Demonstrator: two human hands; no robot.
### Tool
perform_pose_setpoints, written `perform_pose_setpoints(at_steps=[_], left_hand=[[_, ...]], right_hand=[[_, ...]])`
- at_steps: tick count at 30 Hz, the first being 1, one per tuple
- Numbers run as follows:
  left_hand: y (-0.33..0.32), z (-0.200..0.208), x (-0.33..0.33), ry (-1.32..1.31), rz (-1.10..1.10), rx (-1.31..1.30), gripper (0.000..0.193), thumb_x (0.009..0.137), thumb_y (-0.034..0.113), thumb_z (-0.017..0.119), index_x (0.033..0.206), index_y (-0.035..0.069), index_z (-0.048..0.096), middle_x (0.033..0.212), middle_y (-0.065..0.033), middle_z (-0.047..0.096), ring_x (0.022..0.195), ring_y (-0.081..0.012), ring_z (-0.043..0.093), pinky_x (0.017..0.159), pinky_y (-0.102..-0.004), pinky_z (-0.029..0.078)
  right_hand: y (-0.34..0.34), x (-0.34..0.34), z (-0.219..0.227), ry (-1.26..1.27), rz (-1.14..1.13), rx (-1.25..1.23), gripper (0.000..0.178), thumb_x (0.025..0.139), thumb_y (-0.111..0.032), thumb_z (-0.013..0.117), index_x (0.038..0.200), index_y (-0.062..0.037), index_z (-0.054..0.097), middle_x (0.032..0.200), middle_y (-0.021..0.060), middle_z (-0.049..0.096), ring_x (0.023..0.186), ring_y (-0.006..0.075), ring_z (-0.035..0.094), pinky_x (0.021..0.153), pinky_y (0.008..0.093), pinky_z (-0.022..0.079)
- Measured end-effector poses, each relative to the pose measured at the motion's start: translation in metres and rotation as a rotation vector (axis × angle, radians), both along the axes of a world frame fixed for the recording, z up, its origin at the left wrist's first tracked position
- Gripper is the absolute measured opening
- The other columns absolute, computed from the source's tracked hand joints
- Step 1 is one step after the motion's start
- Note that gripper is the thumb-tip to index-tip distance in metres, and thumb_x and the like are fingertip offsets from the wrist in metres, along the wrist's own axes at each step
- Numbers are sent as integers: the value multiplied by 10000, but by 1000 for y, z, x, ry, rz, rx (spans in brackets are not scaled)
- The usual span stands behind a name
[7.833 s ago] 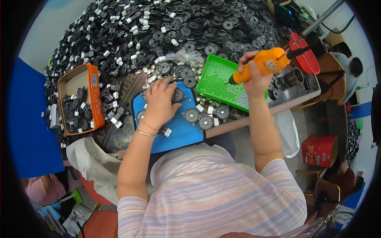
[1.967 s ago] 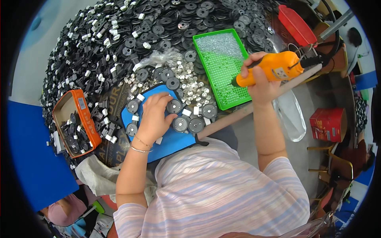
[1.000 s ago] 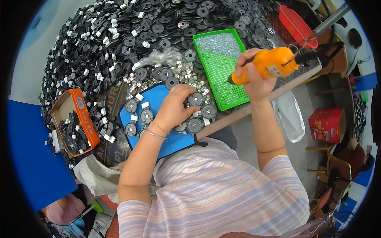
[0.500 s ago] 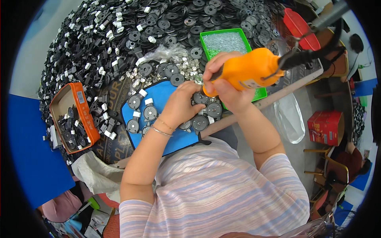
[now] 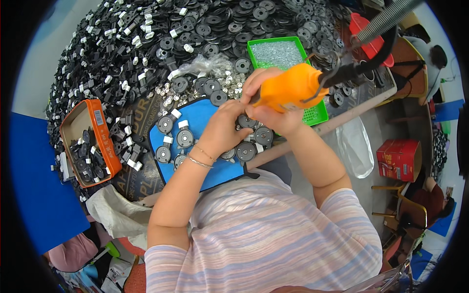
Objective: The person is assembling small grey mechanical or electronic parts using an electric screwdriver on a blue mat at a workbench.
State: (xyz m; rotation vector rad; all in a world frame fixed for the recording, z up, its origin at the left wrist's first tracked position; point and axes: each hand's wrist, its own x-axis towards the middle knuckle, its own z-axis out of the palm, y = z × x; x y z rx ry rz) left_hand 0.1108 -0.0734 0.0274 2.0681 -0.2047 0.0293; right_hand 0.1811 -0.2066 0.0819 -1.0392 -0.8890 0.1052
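Observation:
My right hand (image 5: 273, 116) grips an orange electric screwdriver (image 5: 293, 88), its tip end low beside my left fingers. My left hand (image 5: 225, 126) is closed on a round black plastic wheel (image 5: 246, 121), partly hidden by the fingers. Both hands meet over a blue mat (image 5: 207, 180). More wheels with white tabs, such as this assembled wheel (image 5: 185, 138), lie left of my left wrist. Others, like the near wheel (image 5: 245, 152), sit beside my left thumb.
A large heap of black parts (image 5: 112, 58) fills the table's far side, with small metal pieces (image 5: 234, 82) near the mat. A green tray (image 5: 319, 112) holds many screws. An orange-rimmed box (image 5: 113, 166) contains black parts. A coiled spring (image 5: 386, 22) hangs at upper right.
My right hand and the screwdriver have shifted slightly left, and the tool's rear end has swung left. My left hand stays in place on the wheel.

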Motion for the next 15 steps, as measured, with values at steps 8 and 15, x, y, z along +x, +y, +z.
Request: perform_pose_setpoints(at_steps=[8,15], left_hand=[[2,-4,-2,-130,2,134,441,611,61,780,998,-21,586,1035,-154,592,1021,-326,547,888,-373,448],[1,-4,-2,-119,12,139,437,617,65,781,1000,-13,586,1053,-159,591,1057,-333,534,911,-377,440]], right_hand=[[-56,16,27,45,-86,140,333,817,-225,665,974,25,511,849,157,537,629,184,549,579,276,464],[-60,16,-2,89,-249,19,265,799,-107,641,971,42,505,865,159,542,607,184,552,573,269,467]])
